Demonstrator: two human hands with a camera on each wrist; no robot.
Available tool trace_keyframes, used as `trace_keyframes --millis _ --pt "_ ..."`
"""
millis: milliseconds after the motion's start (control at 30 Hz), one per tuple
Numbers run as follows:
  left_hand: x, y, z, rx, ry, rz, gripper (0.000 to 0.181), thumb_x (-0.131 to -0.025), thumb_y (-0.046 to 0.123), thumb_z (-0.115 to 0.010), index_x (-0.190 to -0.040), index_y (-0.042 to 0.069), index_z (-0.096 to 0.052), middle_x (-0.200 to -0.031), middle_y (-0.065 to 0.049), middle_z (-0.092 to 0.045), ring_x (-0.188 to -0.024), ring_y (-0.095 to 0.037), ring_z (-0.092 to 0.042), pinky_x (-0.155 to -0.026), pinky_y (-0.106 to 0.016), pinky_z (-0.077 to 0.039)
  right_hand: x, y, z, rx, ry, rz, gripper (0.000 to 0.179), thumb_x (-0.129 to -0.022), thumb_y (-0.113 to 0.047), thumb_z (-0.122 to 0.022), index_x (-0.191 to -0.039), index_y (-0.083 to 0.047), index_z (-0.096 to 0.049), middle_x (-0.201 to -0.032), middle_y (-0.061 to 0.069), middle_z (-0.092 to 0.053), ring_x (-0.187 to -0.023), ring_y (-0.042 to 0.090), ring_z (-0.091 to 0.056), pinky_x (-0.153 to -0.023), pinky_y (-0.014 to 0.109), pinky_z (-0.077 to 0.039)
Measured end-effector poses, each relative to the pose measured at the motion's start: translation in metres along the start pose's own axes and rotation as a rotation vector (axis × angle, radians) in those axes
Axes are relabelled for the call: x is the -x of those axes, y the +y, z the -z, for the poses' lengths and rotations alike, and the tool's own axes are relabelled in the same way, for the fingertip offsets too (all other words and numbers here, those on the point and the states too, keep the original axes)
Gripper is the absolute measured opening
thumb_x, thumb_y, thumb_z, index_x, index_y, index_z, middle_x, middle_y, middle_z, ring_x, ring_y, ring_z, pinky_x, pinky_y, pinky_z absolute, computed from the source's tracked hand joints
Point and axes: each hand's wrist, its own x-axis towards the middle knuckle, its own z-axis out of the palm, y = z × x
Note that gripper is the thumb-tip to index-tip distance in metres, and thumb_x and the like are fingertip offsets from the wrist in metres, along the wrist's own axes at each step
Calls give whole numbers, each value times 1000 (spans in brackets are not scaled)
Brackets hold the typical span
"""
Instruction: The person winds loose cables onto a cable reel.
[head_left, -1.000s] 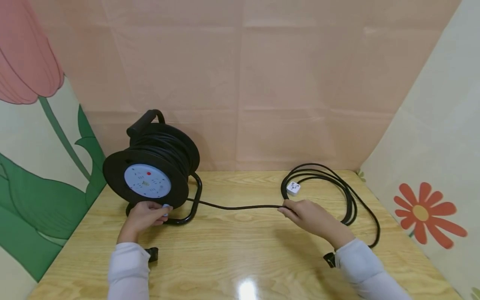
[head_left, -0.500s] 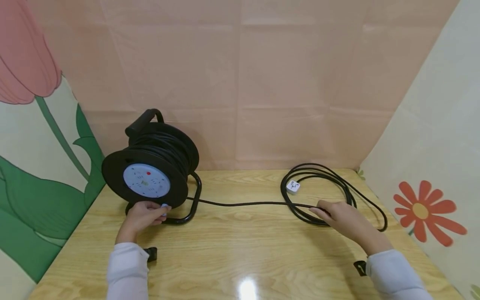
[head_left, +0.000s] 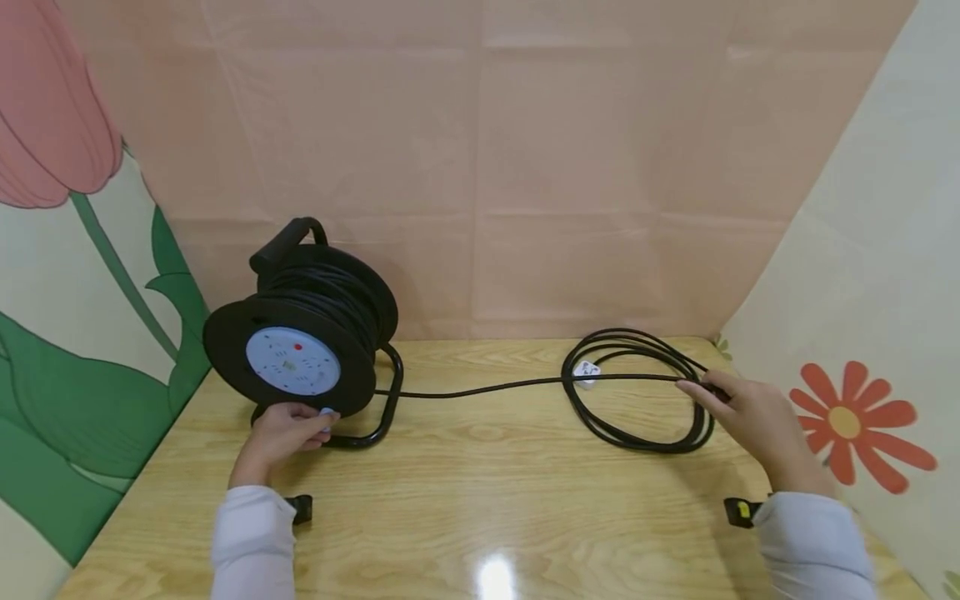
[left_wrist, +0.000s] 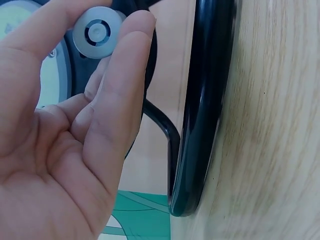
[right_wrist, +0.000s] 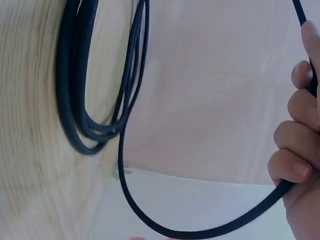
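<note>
A black cable reel with a pale blue socket face stands on the left of the table, cable wound on its drum. My left hand pinches the round knob at the reel's lower rim between thumb and fingers. From the reel a black cable runs right to my right hand, whose fingers curl round it above the table. Beyond that hand, the cable bends in a loop back to a loose coil. A white plug lies inside the coil, partly crossed by the cable.
The reel's black tube stand rests on the wood-grain table. A pink sheet hangs behind. Side panels with a painted tulip and a red flower flank the table.
My right hand has moved right and slightly up along the cable, and the cable is lifted over the coil and plug. The left hand stays on the knob; the reel looks unmoved.
</note>
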Motion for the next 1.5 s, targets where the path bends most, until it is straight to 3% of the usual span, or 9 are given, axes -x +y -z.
trace_keyframes --millis 267,433,667,867,1333,1500 --pt "0 -7 1 26 22 5 41 -91 25 -75 -107 -10 -60 -89 -10 -72 -83 -25 -71 -76 -37 -60 2 5 -11 24 106 -77 33 -81 -49 -81 -77 -21 -65 -57 -7 -45 -44 14 -35 -40 28 -23" --pt "1 -11 5 38 54 0 42 -90 22 -75 -108 -11 -57 -90 -12 -73 -80 -21 -71 -75 -35 -61 5 3 -16 -17 90 -134 37 -84 -51 -78 -72 -21 -60 -60 -4 -46 -48 16 -37 -43 29 -24" --pt "2 -17 10 66 66 10 44 -90 20 -75 -111 -11 -52 -88 -10 -72 -81 -21 -71 -74 -32 -60 10 -3 -26 -45 18 -123 29 -94 -43 -68 -78 -21 -57 -60 -5 -40 -49 15 -36 -44 29 -24" --pt "1 -23 14 134 74 30 44 -92 20 -74 -113 -11 -51 -97 -12 -69 -81 -12 -68 -75 -27 -59 8 -8 -29 -50 12 -121 28 -95 -43 -67 -80 -21 -58 -60 -5 -38 -49 14 -35 -45 29 -23" --pt "10 -31 29 212 238 88 58 -90 31 -77 -122 -10 -51 -95 0 -65 -79 -5 -67 -79 -26 -58 2 -25 -45 -54 10 -23 25 -91 -47 -72 -84 -24 -67 -60 -10 -44 -51 11 -39 -47 29 -31" --pt "11 -32 31 304 278 99 57 -89 31 -79 -121 -8 -51 -93 4 -65 -78 -5 -68 -80 -25 -58 -1 -31 -47 -65 9 -13 19 -92 -42 -73 -84 -26 -66 -59 -10 -40 -52 12 -36 -46 29 -27"
